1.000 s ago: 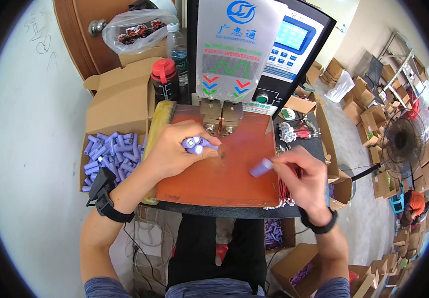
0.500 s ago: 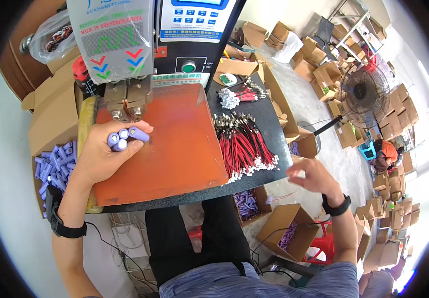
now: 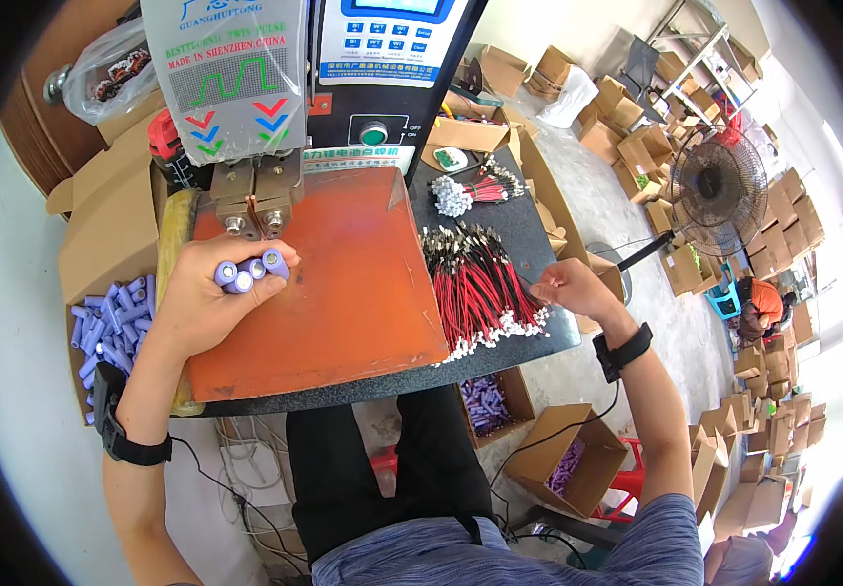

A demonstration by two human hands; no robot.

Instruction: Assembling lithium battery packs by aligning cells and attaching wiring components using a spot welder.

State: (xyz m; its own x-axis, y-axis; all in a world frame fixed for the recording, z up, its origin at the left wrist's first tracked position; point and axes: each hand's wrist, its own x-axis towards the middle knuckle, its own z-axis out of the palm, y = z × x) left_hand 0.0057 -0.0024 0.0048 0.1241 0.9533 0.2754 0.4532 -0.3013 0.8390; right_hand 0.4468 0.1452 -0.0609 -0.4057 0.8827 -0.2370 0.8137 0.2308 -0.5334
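Purple cylindrical cells: three are held side by side in the left hand, ends up, the fingers curled and clamped around them. The bundle is held over the orange mat, just below the metal welding head of the spot-welding machine.

Left of the mat, a cardboard box of loose purple cells is set beside the left forearm. Right of the mat, a heap of red and black wire leads is spread on the dark surface; a smaller bundle of leads is placed farther back.

The right hand is held at the right edge of the surface, just beside the white ends of the wire heap; its fingers are loosely bent together, and whether anything is pinched between them cannot be told. A black band is worn on each wrist.
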